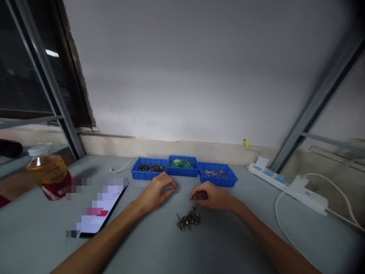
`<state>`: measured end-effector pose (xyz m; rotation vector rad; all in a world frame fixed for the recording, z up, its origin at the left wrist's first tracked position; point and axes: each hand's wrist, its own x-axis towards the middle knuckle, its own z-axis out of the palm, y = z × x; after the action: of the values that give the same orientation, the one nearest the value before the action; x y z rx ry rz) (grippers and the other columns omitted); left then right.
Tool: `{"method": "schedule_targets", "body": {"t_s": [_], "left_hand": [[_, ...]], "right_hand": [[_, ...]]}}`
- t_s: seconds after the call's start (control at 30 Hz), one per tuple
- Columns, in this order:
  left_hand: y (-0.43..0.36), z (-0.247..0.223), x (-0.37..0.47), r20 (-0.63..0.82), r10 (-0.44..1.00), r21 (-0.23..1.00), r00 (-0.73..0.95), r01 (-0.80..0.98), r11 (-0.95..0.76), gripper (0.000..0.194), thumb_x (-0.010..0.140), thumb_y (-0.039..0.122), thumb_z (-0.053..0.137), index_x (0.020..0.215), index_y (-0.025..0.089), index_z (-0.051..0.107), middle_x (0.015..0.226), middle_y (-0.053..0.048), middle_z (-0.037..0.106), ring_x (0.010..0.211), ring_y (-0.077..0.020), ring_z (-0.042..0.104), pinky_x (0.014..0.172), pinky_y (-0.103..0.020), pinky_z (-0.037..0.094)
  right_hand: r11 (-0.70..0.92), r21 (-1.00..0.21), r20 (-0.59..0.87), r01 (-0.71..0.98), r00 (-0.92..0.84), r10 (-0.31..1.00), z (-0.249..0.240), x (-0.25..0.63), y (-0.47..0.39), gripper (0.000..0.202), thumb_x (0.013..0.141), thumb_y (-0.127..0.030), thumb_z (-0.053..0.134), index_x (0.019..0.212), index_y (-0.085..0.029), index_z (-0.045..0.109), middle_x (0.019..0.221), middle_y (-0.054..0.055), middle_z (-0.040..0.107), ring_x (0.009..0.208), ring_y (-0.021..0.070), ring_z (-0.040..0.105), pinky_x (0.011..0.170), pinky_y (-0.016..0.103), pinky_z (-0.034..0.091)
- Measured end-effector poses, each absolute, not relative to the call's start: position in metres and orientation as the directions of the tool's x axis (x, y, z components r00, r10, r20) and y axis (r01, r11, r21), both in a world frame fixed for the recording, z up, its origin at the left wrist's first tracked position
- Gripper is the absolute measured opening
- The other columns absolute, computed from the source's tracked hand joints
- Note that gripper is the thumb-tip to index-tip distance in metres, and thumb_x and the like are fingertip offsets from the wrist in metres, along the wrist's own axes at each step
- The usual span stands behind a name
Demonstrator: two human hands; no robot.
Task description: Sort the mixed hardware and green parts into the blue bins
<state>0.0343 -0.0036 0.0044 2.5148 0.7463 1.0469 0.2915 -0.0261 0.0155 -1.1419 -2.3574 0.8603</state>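
Observation:
My left hand (pixel 158 190) is just in front of the blue bins, its thumb and fingers curved with a gap between them and nothing visible in it. To its right, my right hand (pixel 210 195) has its fingers curled in; what they hold, if anything, is hidden. A small pile of metal screws (pixel 188 220) lies on the grey table (pixel 159 243), nearer to me than both hands. Beyond the hands, the left blue bin (pixel 146 175) holds small dark metal parts, the middle blue bin (pixel 183 172) something green and glossy, and the right blue bin (pixel 219 181) thin silvery pieces.
A phone or tablet (pixel 110 207) with a lit screen lies left of my left forearm. Farther left stands a plastic bottle (pixel 51 173) with a red label. A white power strip (pixel 288 186) with cables lies at the right. A wall (pixel 182 95) rises behind the bins.

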Motion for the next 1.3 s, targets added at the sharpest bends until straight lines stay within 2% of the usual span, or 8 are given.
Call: {"method": "schedule_targets", "body": {"t_s": [0.13,0.27,0.43,0.63,0.9,1.3], "left_hand": [[-0.01,0.009,0.038,0.558,0.57,0.484,0.604,0.321,-0.814,0.003,0.09,0.018,0.063,0.088,0.018,0.065,0.089,-0.004,0.068,0.087,-0.0192,0.06,0.08,-0.034,0.047],[-0.015,0.011,0.043,0.546,0.574,0.487,0.61,0.326,-0.81,0.004,0.091,0.019,0.063,0.087,0.019,0.065,0.087,-0.004,0.068,0.086,-0.019,0.06,0.079,-0.033,0.047],[-0.017,0.01,0.043,0.544,0.56,0.459,0.625,0.337,-0.822,0.004,0.09,0.019,0.062,0.088,0.019,0.065,0.087,-0.003,0.067,0.086,-0.019,0.059,0.078,-0.032,0.047],[-0.018,0.013,0.041,0.523,0.584,0.452,0.621,0.378,-0.808,0.005,0.088,0.014,0.064,0.087,0.019,0.065,0.085,-0.003,0.067,0.085,-0.0196,0.059,0.075,-0.032,0.047],[-0.018,0.013,0.042,0.589,0.591,0.495,0.551,0.332,-0.803,0.004,0.088,0.015,0.065,0.088,0.019,0.065,0.085,-0.003,0.068,0.085,-0.0185,0.059,0.076,-0.031,0.047],[-0.018,0.011,0.043,0.614,0.613,0.54,0.497,0.301,-0.786,0.008,0.086,0.017,0.068,0.091,0.019,0.062,0.088,-0.002,0.064,0.083,-0.0162,0.06,0.076,-0.03,0.05]], "right_hand": [[0.449,-0.725,0.023,0.522,-0.633,0.773,0.005,0.305,-0.034,0.036,0.07,-0.004,0.061,0.098,-0.019,0.076,0.07,-0.001,0.062,0.06,0.0109,0.051,0.054,0.021,0.039],[0.534,-0.68,0.065,0.503,-0.683,0.727,0.006,0.301,-0.034,0.03,0.074,-0.008,0.064,0.097,-0.021,0.078,0.078,0.001,0.064,0.065,0.0114,0.053,0.059,0.022,0.041],[0.523,-0.657,0.097,0.542,-0.628,0.772,0.004,0.296,-0.036,0.015,0.077,-0.015,0.07,0.09,-0.02,0.077,0.075,0.0,0.063,0.066,0.0116,0.055,0.06,0.022,0.042],[0.423,-0.676,0.091,0.604,-0.5,0.861,0.002,0.288,-0.038,0.012,0.068,-0.019,0.08,0.078,-0.018,0.073,0.07,-0.002,0.063,0.062,0.0113,0.053,0.057,0.021,0.041],[0.361,-0.719,0.143,0.594,-0.382,0.913,-0.005,0.282,-0.036,0.004,0.076,-0.021,0.071,0.077,-0.017,0.069,0.063,-0.002,0.061,0.06,0.0123,0.055,0.056,0.022,0.04],[0.456,-0.677,0.268,0.577,-0.384,0.883,-0.007,0.279,-0.036,0.005,0.078,-0.022,0.069,0.074,-0.019,0.068,0.066,-0.001,0.065,0.062,0.0137,0.058,0.06,0.025,0.044]]}}
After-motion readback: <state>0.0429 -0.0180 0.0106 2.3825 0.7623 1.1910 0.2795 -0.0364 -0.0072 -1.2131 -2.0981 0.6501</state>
